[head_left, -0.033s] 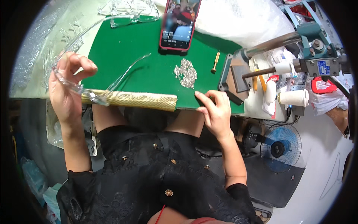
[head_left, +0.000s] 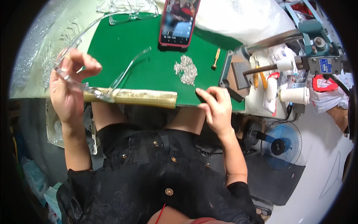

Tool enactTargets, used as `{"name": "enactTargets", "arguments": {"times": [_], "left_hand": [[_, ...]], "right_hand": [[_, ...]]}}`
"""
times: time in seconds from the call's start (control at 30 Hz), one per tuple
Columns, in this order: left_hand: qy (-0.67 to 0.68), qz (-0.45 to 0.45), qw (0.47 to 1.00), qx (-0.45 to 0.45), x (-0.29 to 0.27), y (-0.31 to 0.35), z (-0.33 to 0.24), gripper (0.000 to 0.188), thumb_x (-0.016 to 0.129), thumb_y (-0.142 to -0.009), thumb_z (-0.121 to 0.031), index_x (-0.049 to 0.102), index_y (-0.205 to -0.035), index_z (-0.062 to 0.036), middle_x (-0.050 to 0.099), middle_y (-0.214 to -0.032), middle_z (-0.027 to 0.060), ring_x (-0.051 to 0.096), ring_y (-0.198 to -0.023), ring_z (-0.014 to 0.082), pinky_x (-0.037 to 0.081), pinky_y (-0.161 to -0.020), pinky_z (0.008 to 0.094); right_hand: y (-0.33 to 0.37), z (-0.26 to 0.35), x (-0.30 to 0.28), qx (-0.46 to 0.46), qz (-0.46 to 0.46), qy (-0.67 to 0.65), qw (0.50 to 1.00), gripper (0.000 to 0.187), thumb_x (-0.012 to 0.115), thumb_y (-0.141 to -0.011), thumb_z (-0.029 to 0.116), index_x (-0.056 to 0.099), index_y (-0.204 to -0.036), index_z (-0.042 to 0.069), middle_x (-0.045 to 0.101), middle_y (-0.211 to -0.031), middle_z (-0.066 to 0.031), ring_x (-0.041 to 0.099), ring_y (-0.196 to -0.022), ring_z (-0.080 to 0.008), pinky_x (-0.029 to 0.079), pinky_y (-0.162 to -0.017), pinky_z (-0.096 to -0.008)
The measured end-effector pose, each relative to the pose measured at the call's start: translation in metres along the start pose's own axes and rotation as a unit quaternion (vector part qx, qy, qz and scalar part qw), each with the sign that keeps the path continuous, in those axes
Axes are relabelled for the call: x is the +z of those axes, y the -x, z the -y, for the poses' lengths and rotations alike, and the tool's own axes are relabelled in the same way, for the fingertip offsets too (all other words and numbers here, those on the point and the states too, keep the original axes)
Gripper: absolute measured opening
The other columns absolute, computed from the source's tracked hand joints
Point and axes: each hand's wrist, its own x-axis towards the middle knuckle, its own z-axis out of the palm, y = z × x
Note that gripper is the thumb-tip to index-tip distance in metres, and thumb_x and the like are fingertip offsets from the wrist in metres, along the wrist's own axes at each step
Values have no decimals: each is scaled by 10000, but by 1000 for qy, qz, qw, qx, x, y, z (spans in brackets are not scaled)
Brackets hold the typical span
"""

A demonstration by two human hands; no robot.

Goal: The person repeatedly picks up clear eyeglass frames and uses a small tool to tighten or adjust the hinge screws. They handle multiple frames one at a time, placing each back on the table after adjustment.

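Observation:
My left hand (head_left: 68, 93) is closed on a clear plastic eyeglass frame (head_left: 105, 95), gripping it near one side with the thumb and fingers. One temple arm sticks up over the green mat; the other curves up past the hand. Below the frame, a gold, patterned roll (head_left: 147, 98) lies along the table's near edge. My right hand (head_left: 219, 112) rests at the mat's near edge, index finger stretched out and thumb apart from it. The index fingertip is just below a pile of tiny silvery metal pieces (head_left: 187, 71); nothing shows between finger and thumb.
A phone in a red case (head_left: 176, 37) stands at the back of the green mat (head_left: 112, 48). More clear frames (head_left: 134, 15) lie behind. A small brass-coloured screwdriver (head_left: 216, 59) is near a bench press (head_left: 319, 48). A white cup (head_left: 294, 96) and a fan (head_left: 279, 145) are to the right.
The eyeglass frame has shifted slightly in the view with my left hand, its upright temple tilting a little. My right hand sits slightly higher against the mat's near edge.

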Motion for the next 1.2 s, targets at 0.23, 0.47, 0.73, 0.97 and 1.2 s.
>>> {"name": "enactTargets", "arguments": {"times": [0.23,0.47,0.73,0.97,1.2], "left_hand": [[39,104,993,-38,56,5,9,609,488,-904,-292,287,-1350,71,613,-846,213,578,-631,170,438,-505,201],[-34,71,997,-19,78,9,22,863,470,-889,-640,245,-1391,25,615,-742,124,530,-603,108,360,-517,174],[-57,65,996,-19,74,11,26,837,471,-897,-627,277,-1378,29,625,-751,105,493,-575,57,304,-499,157],[-26,91,995,-35,74,11,25,805,485,-909,-591,291,-1368,41,636,-768,110,487,-569,37,301,-498,139],[-9,108,993,-36,73,12,28,788,502,-912,-563,289,-1367,43,638,-779,114,453,-548,27,319,-512,134]], "right_hand": [[-20,2,7,144,-33,-178,973,115,627,-791,-31,661,-895,8,602,-801,-106,599,-723,-249,476,-639,-326],[-23,-2,11,148,-47,-150,976,75,659,-768,-32,644,-832,5,594,-778,-94,599,-650,-220,476,-580,-314],[-22,-1,14,150,-51,-110,981,76,668,-752,-24,641,-814,12,572,-767,-95,580,-693,-252,466,-623,-344],[-18,9,17,140,-59,-105,983,102,655,-751,-38,649,-832,23,571,-785,-95,568,-754,-262,454,-679,-354],[-25,-2,15,132,-34,-146,980,106,677,-738,-30,633,-824,13,581,-762,-96,591,-683,-247,472,-605,-331]]}}
